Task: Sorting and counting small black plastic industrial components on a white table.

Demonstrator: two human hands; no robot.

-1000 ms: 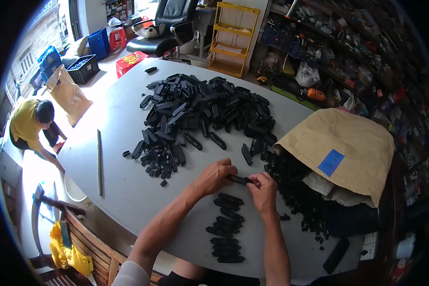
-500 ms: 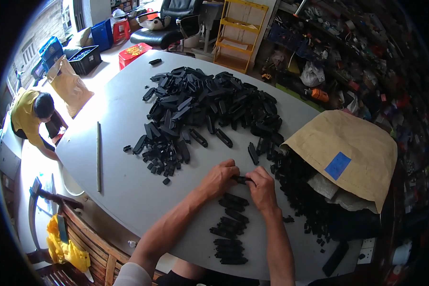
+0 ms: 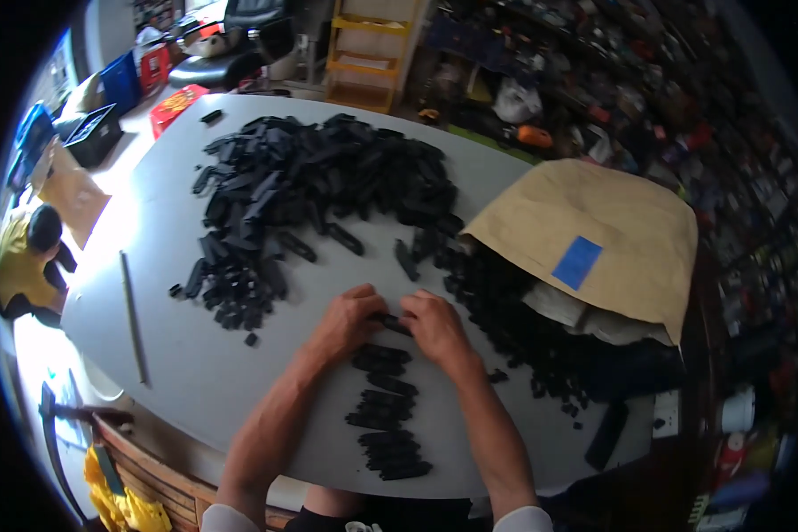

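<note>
Both hands mid-frame, pinching one small black part (image 3: 392, 323) between them: left hand (image 3: 350, 319) curled onto its left end, right hand (image 3: 434, 326) closed over its right end. Just below, stacked row of black pieces (image 3: 383, 411) running toward bottom edge on grey table (image 3: 195, 372). Big loose pile of black parts (image 3: 315, 186) upper centre. Tan paper bag (image 3: 594, 239) at right, more parts spilling beneath. Thin rod (image 3: 131, 315) far left.

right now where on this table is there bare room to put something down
Bare patches: the grey table between the thin rod and the left hand, and the strip between the big black pile and both hands. Crowded: around the right hand, the row of stacked pieces, and beside the brown paper bag.
</note>
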